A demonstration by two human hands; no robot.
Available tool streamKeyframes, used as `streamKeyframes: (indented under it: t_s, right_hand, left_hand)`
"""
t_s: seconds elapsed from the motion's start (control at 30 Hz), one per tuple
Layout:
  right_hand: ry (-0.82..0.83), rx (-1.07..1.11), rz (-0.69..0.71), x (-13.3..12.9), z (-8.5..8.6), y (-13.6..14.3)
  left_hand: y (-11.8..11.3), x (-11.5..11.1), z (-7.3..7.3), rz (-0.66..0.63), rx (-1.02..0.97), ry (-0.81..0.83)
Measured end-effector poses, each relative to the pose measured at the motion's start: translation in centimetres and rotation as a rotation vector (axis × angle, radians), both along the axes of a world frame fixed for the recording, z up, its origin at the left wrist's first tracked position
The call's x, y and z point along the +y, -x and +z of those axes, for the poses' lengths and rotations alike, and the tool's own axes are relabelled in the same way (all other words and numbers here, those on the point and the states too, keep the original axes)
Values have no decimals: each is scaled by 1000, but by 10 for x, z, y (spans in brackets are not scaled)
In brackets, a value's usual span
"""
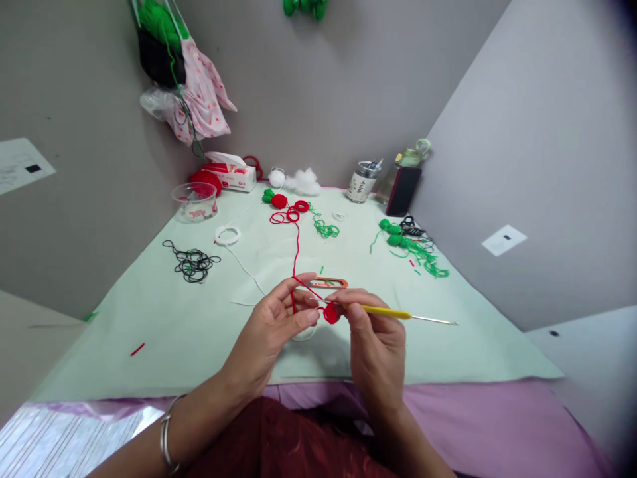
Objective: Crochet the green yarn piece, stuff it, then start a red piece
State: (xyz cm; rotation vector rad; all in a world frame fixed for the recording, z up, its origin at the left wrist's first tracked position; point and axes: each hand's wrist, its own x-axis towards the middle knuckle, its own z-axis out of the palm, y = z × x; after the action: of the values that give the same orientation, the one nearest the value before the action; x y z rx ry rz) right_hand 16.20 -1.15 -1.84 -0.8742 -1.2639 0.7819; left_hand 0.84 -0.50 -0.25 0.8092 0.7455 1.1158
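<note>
My left hand (279,318) has red yarn (297,249) running over its raised index finger, and its thumb and middle finger close near a loop at the red crocheted piece (330,313). The yellow-handled crochet hook (385,311) lies in my right hand (375,332), pinched between thumb and fingers, its thin tip pointing left at the yarn. The small round red piece hangs between both hands, beside my right fingertips. Just behind the hands an orange tool (331,283) rests on the table.
On the pale green table (164,318) are black yarn (194,262), a white yarn ring (227,235), a clear tub (196,202), a tissue box (231,174), green yarn pieces (418,252), a pen holder (362,182) and a phone (403,191). Walls stand around it.
</note>
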Motion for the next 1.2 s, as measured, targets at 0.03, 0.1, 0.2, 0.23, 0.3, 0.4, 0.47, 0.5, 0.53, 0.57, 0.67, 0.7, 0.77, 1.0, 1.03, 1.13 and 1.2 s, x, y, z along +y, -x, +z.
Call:
streamKeyframes:
  t_s: [0.03,0.1,0.2,0.23,0.3,0.4,0.47,0.5,0.53,0.57,0.67,0.7,0.77,1.0,1.03,1.13,1.2]
  right_hand:
    - [2,0,-1,0,-1,0]
    - [5,6,-6,1,-1,0]
    - [11,36,-3,1,-1,2]
    - [14,53,3,1,-1,2]
    - [22,94,26,1,0,4]
    - [31,148,55,0,1,7]
    - [38,164,59,0,0,8]
    - [42,166,60,0,-1,8]
    - [48,165,61,0,-2,8]
    - [53,163,60,-1,-3,8]
    - [54,135,41,-2,-4,8]
    - [44,116,24,-2,-4,8]
    - [0,57,-27,-3,-1,9]
    - [-141,-79,-114,-5,3,12]
    - [-145,-73,-110,-5,3,12]
    - [-148,-32,-97,-5,3,13]
    - [-133,-12,-90,-4,3,13]
  left_hand:
    - [0,0,0,21,-9,3]
    - [0,0,-1,50,-36,7]
    - [-1,0,-1,50,-87,14]
    - [-1,0,-1,41,-103,20]
    - [-1,1,-2,27,-131,28]
    - [-2,1,-3,12,-148,13]
    - [-2,1,-4,15,-137,-10]
    - [-2,1,-4,20,-129,-23]
    - [-2,0,-3,25,-119,-37]
    - [-3,0,-3,29,-110,-55]
    - [-2,-2,-1,13,-76,-112]
    - [-2,-3,0,-1,-65,-130]
    - [-2,-4,3,-35,-62,-153]
    - [-1,-6,2,-57,-24,-134]
    - [-1,-6,1,-60,-14,-133]
    - [-1,-6,-2,-66,6,-125]
    - [-2,-6,-3,-60,16,-115]
